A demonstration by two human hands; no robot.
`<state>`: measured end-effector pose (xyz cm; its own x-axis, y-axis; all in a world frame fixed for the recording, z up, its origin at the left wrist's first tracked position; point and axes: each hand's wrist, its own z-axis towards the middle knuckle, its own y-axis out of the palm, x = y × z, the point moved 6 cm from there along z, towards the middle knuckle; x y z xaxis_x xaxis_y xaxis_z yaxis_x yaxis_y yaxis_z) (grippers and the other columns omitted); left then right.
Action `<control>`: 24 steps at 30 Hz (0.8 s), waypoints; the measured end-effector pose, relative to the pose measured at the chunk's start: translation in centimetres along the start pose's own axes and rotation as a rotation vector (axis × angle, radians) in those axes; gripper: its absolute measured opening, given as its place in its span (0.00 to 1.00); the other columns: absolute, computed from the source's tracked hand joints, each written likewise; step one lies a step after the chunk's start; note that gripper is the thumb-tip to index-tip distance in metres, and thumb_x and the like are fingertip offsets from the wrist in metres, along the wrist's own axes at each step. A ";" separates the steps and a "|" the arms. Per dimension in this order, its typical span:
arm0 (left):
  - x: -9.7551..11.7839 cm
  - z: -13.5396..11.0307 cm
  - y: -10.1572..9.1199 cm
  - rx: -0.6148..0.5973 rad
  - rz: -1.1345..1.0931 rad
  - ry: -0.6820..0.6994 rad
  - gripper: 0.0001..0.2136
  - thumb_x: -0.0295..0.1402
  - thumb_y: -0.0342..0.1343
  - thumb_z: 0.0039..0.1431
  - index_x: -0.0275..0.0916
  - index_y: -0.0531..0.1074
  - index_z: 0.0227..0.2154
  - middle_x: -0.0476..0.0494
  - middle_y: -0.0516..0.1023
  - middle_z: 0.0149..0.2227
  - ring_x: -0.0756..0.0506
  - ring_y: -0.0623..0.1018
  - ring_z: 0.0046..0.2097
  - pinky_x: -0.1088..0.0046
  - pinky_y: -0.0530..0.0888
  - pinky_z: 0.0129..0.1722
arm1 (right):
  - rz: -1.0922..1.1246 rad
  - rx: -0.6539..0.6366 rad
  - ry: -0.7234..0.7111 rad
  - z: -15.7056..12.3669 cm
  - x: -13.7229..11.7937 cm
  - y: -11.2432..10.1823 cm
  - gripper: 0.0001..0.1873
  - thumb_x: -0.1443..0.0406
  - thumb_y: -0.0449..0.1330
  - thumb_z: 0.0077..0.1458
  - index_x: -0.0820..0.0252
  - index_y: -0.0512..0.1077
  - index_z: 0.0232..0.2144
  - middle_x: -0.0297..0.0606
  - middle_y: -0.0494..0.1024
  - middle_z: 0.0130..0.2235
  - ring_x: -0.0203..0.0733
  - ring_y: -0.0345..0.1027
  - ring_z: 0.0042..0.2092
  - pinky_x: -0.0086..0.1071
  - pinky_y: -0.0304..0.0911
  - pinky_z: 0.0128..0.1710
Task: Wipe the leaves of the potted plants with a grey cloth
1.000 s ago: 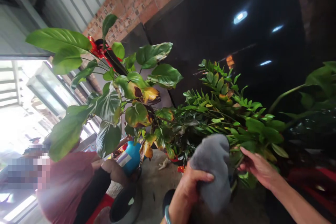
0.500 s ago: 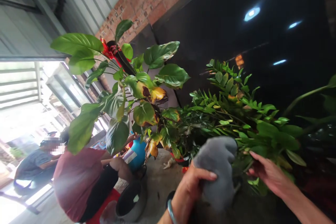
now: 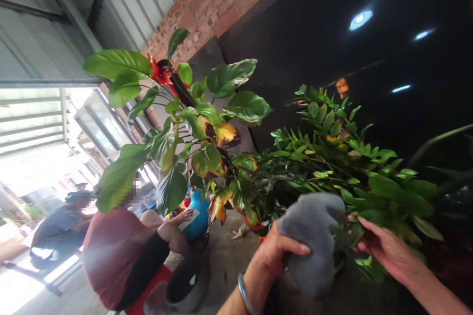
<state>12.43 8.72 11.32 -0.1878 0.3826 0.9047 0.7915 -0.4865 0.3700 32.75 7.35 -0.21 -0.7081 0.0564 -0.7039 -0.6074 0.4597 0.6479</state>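
Fingers of my left hand [image 3: 278,250] hold the cloth [image 3: 314,251], lower right of centre; my right hand [image 3: 388,251] curls at the plant [image 3: 388,189], pinching or not I can't tell. Yellowed leaves [image 3: 226,134] hang mid-frame; what's done or left doesn't show.

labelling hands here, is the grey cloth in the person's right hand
No, the left hand grips the grey cloth, while the right hand is by green leaves.

Txt: none legible | lbls/brands: none readable | nos.: none made out | signs: none legible
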 end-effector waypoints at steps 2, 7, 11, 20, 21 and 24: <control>3.4 0.9 -0.3 0.061 -0.067 0.143 0.20 0.24 0.64 0.21 0.34 0.80 0.27 0.43 0.81 0.29 0.43 0.76 0.33 0.67 0.70 0.39 | 0.007 0.013 0.000 -0.2 -0.1 0.1 0.15 0.63 0.73 0.24 0.55 0.80 0.22 0.32 0.75 0.16 0.36 0.62 0.14 0.30 0.64 0.14; 3.2 3.7 -2.5 0.334 -0.207 0.172 0.13 0.27 0.65 0.24 0.36 0.77 0.22 0.48 0.78 0.23 0.48 0.74 0.27 0.70 0.70 0.34 | 0.020 0.012 -0.022 0.0 0.1 0.2 0.15 0.64 0.74 0.22 0.55 0.79 0.21 0.32 0.77 0.17 0.35 0.61 0.14 0.29 0.64 0.14; -3.6 2.1 -1.9 0.174 -0.022 -0.132 0.17 0.22 0.61 0.23 0.34 0.79 0.25 0.46 0.80 0.23 0.46 0.75 0.25 0.69 0.71 0.30 | -0.051 -0.001 -0.011 0.5 0.5 -0.4 0.13 0.63 0.73 0.23 0.56 0.76 0.16 0.35 0.77 0.17 0.31 0.52 0.12 0.30 0.60 0.12; 4.4 3.4 -3.8 0.249 -0.273 0.264 0.13 0.29 0.67 0.26 0.36 0.76 0.22 0.48 0.79 0.22 0.46 0.77 0.27 0.69 0.73 0.36 | 0.006 -0.014 -0.040 -0.6 -0.5 0.7 0.15 0.65 0.72 0.26 0.58 0.78 0.23 0.35 0.79 0.21 0.33 0.59 0.14 0.30 0.63 0.14; 3.7 3.7 -4.0 0.281 -0.270 0.246 0.13 0.29 0.67 0.26 0.36 0.76 0.22 0.49 0.79 0.22 0.47 0.76 0.26 0.69 0.73 0.36 | 0.017 -0.006 -0.039 -0.7 -0.5 0.8 0.13 0.66 0.72 0.25 0.58 0.77 0.21 0.34 0.78 0.19 0.33 0.59 0.13 0.29 0.63 0.14; -1.2 3.1 -3.5 0.197 -0.113 0.033 0.16 0.25 0.66 0.24 0.36 0.78 0.25 0.47 0.80 0.24 0.46 0.76 0.26 0.69 0.72 0.34 | 0.020 0.004 -0.010 -0.8 -0.4 0.8 0.09 0.66 0.70 0.27 0.58 0.74 0.16 0.33 0.73 0.14 0.35 0.61 0.13 0.29 0.63 0.13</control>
<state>11.68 12.41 8.25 -0.2975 0.3986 0.8675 0.8623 -0.2778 0.4234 32.29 6.97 0.82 -0.7165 0.0751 -0.6935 -0.5912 0.4623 0.6608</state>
